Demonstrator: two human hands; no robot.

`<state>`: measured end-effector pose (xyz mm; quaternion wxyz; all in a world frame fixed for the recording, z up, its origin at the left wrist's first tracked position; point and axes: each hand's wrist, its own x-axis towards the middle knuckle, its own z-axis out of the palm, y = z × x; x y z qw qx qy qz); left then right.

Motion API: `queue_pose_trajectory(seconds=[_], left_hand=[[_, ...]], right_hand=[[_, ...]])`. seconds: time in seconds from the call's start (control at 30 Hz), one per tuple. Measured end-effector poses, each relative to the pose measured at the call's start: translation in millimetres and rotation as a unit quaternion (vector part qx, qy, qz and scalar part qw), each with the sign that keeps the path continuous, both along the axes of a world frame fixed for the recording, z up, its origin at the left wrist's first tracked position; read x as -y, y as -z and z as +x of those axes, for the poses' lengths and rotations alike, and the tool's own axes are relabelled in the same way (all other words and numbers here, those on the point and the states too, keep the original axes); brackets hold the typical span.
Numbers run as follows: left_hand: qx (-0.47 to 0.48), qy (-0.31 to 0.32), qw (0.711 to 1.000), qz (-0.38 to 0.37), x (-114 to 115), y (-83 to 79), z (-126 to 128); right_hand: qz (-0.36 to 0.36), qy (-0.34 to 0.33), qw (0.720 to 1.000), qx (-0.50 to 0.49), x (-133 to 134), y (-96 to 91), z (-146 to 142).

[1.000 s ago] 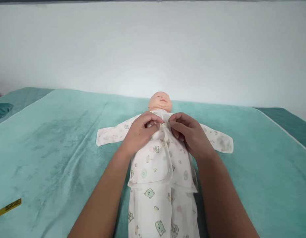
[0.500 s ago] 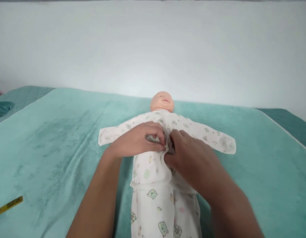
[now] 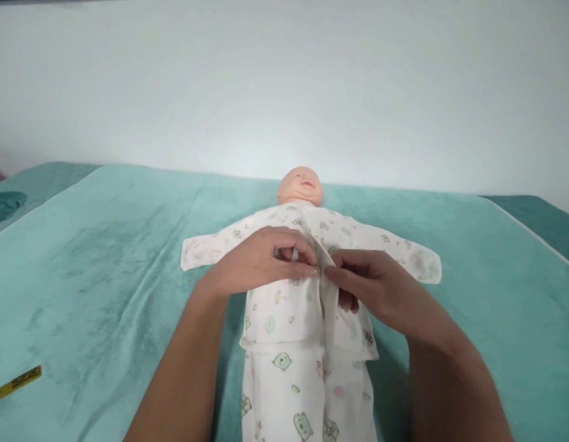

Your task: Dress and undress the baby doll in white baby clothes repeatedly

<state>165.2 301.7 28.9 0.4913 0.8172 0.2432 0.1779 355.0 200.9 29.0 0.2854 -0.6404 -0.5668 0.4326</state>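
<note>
A baby doll (image 3: pixel 301 185) lies on its back, its sleeves spread to both sides. It wears a white baby shirt (image 3: pixel 279 313) with small animal prints, over matching pants (image 3: pixel 284 393). At the chest, my left hand (image 3: pixel 270 258) pinches one edge of the shirt's front opening between thumb and finger. My right hand (image 3: pixel 371 282) grips the other edge of the shirt, lifting it a little off the body. The two fingertips almost meet at the opening. Whatever fastener sits between them is too small to make out clearly.
A teal blanket (image 3: pixel 104 294) with a pale border lies under the doll. A yellow strip with dark markings (image 3: pixel 17 383) rests at the lower left. Behind the far edge stands a white wall (image 3: pixel 284 86).
My right hand has shifted slightly right and turned, now drawing the shirt's right edge up and outward. My left hand has slid slightly right, still pinching its edge.
</note>
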Motion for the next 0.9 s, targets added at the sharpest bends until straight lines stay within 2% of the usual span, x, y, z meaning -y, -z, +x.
queue_pose_trajectory(seconds=[0.17, 0.27, 0.4, 0.57, 0.9], left_hand=[[-0.03, 0.003, 0.999, 0.034, 3, -4.2, 1], [-0.019, 0.007, 1.0, -0.007, 4, -4.9, 0], [0.04, 0.002, 0.997, -0.072, 4, -2.0, 0], [0.075, -0.001, 0.991, -0.112, 3, 2.8, 1], [0.069, 0.002, 0.991, -0.112, 1, 5.9, 0]], right_hand=[[-0.01, -0.05, 0.993, -0.108, -1, 3.6, 5], [-0.007, -0.064, 0.989, -0.135, -2, 4.3, 5], [-0.008, -0.056, 0.982, -0.18, -4, 7.1, 3], [-0.009, -0.059, 0.979, -0.195, -5, 10.1, 3], [-0.025, -0.064, 0.972, -0.225, -8, 11.1, 8]])
